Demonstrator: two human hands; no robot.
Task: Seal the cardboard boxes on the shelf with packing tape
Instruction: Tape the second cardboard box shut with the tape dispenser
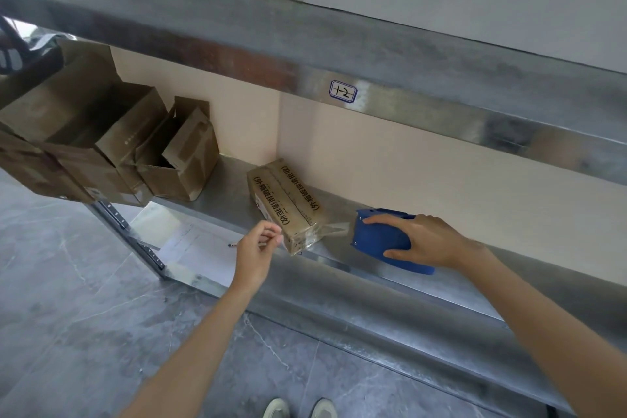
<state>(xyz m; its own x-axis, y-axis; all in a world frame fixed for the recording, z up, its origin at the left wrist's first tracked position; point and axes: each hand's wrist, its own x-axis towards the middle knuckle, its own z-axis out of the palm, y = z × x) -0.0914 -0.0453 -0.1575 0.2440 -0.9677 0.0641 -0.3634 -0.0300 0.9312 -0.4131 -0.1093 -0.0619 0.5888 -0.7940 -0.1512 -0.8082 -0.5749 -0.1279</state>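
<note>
A small closed cardboard box (pixel 288 200) with black printed characters lies on the metal shelf (pixel 356 268). My right hand (pixel 420 239) grips a blue tape dispenser (pixel 380 241) just right of the box's near end. A strip of clear tape (pixel 334 229) stretches from the dispenser to that end. My left hand (pixel 256 253) is at the box's near left corner, fingers curled, fingertips close to the cardboard; whether they touch it I cannot tell.
Several open cardboard boxes (pixel 176 153) stand at the shelf's left end, one overhanging the edge. An upper shelf beam with a handwritten label (pixel 343 92) runs overhead. White paper and a pen (pixel 200 244) lie under the shelf. Grey tiled floor (pixel 84 316) below.
</note>
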